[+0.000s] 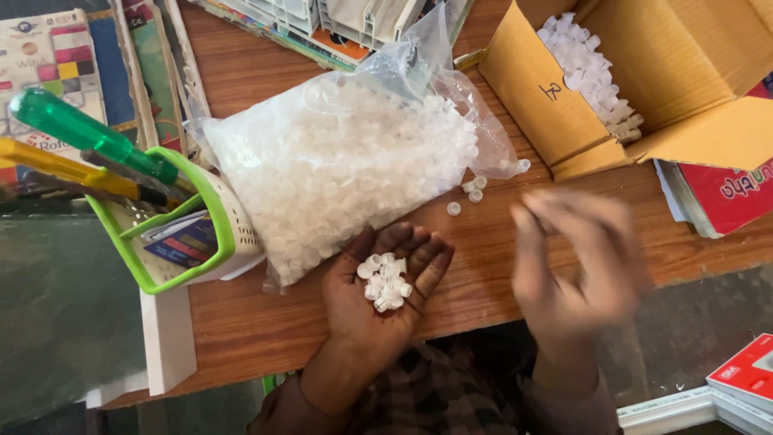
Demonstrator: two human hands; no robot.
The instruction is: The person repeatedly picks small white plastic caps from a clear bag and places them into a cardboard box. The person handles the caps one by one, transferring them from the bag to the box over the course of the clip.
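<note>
My left hand (pixel 385 292) lies palm up at the near edge of the wooden table (pixel 241 314), cupping several small white plastic caps (pixel 383 280). It rests against a clear plastic bag (pixel 346 161) stuffed with the same white caps. My right hand (pixel 573 258) hovers over the table edge, blurred by motion, fingers spread and nothing visible in it. A few loose caps (pixel 471 193) lie on the wood between the bag and my right hand. A brown cardboard box (pixel 531 97) at the far right holds more white caps (pixel 592 72).
A green-rimmed white holder (pixel 201 250) with a green-handled screwdriver (pixel 88 133) and a yellow tool (pixel 64 171) stands at the left. Printed cards lie at the far left, a red booklet (pixel 729 197) under the box, a red box (pixel 745 374) lower right.
</note>
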